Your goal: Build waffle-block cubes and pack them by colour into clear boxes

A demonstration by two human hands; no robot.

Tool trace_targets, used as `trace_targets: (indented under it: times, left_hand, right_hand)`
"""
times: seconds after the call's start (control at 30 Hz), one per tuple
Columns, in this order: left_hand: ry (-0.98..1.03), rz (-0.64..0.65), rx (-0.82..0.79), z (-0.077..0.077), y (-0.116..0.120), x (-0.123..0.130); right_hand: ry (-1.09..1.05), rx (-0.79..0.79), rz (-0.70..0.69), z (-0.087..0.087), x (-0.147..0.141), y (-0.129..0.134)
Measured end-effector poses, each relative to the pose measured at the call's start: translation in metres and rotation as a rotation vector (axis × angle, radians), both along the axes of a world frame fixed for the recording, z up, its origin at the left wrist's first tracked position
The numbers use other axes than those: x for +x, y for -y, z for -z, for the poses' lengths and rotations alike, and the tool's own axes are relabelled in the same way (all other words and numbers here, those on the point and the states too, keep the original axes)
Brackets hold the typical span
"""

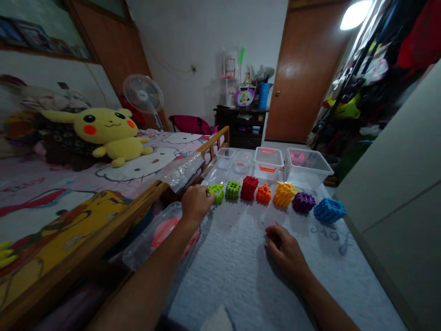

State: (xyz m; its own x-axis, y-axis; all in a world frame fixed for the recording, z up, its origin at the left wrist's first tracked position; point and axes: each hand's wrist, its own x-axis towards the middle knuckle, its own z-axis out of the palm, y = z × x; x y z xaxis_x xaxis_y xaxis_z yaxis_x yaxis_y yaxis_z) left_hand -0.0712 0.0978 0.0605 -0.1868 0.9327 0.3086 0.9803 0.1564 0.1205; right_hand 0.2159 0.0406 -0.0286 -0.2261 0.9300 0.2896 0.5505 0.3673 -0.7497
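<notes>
On the left, my left hand (196, 203) has its fingers closed on the side of a lime-green stack of interlocking plastic pieces (217, 194). My right hand (284, 248) rests on the cloth-covered table (237, 257) with its fingers loosely curled and nothing visible in them. Similar stacks form a row to the right of the lime one: a green stack (233, 190), a dark red stack (249, 188), a small orange stack (263, 194), a yellow stack (284, 194), a purple stack (303, 202) and a blue stack (330, 210).
Behind the row stand several clear plastic boxes, among them an orange-handled box (268, 160) and a large box (308, 172) with a pink item inside. A clear lid (138, 250) with red parts lies beside my left forearm. A wooden bed rail (138, 207) borders the table's left side.
</notes>
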Motion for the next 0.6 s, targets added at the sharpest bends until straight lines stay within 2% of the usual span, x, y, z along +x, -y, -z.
trace_targets:
  times: [0.23, 0.6]
  left_hand:
    - [-0.043, -0.037, -0.031, 0.013, -0.02, 0.006]
    - [-0.072, -0.04, -0.06, 0.02, -0.019, 0.013]
  right_hand:
    - [0.029, 0.027, -0.007, -0.003, 0.0, 0.0]
    - [0.041, 0.021, -0.01, -0.006, -0.002, 0.001]
